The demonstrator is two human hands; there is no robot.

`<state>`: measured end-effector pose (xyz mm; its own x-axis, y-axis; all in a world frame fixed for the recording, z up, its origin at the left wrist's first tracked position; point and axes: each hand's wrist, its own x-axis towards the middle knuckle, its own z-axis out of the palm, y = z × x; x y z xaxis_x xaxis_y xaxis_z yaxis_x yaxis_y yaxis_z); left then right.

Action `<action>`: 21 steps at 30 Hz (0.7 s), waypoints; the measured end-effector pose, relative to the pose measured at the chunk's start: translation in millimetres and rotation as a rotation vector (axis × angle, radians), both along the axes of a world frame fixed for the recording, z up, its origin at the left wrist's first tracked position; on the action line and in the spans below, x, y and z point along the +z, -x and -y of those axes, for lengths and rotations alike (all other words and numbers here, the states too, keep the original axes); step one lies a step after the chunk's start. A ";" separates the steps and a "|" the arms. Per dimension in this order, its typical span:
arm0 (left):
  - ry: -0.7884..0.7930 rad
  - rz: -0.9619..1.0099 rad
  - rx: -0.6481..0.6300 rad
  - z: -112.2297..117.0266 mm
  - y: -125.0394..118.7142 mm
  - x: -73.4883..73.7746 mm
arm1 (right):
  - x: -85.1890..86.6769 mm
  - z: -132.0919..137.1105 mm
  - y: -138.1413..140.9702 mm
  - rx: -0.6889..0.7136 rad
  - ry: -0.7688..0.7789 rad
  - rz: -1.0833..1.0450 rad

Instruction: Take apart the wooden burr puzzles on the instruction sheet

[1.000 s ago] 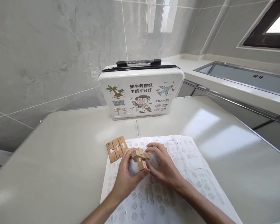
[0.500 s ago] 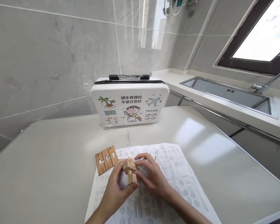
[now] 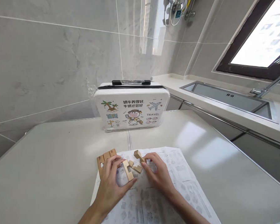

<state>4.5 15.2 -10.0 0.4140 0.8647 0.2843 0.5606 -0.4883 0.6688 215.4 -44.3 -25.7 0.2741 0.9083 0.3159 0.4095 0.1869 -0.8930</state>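
My left hand (image 3: pixel 110 180) grips a pale notched wooden puzzle piece (image 3: pixel 128 172) by its ends, thumb at the near end and fingertips at the far one. Between thumb and fingers of my right hand (image 3: pixel 160 178) is another wooden puzzle piece (image 3: pixel 138 154), tilted up and apart from the first. A third notched piece (image 3: pixel 137 169) shows in the gap between the hands; whether it rests on the paper or touches the left piece I cannot tell. Flat brown wooden pieces marked with numbers (image 3: pixel 113 152) lie beyond my left hand, which partly covers them.
Under my hands a sheet of paper (image 3: pixel 184 180) printed with small diagrams is spread on the white table (image 3: pixel 60 161). A white cartoon-printed suitcase (image 3: pixel 118 109) stands behind it against the tiled wall. To the right are a counter, a sink (image 3: pixel 224 96) and a faucet (image 3: pixel 259 91).
The wooden pieces that were together in both hands have come apart. My right hand has moved slightly right with one piece, and my left hand now covers more of the numbered pieces.
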 end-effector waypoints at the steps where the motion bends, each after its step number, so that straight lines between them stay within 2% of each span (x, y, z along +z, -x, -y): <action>1: -0.065 -0.042 0.007 -2.3 0.7 -2.1 | -2.2 -0.4 -0.4 -0.029 0.018 0.031; 4: -0.214 -0.140 0.012 -8.1 2.4 -8.9 | -7.8 -0.4 -1.0 -0.070 0.071 0.117; 9: -0.347 -0.233 -0.008 -11.0 3.5 -15.0 | -15.8 1.0 -0.1 -0.110 0.129 0.280; 21: -0.378 -0.292 -0.044 -9.5 3.2 -20.7 | -17.6 2.8 4.7 -0.121 0.074 0.445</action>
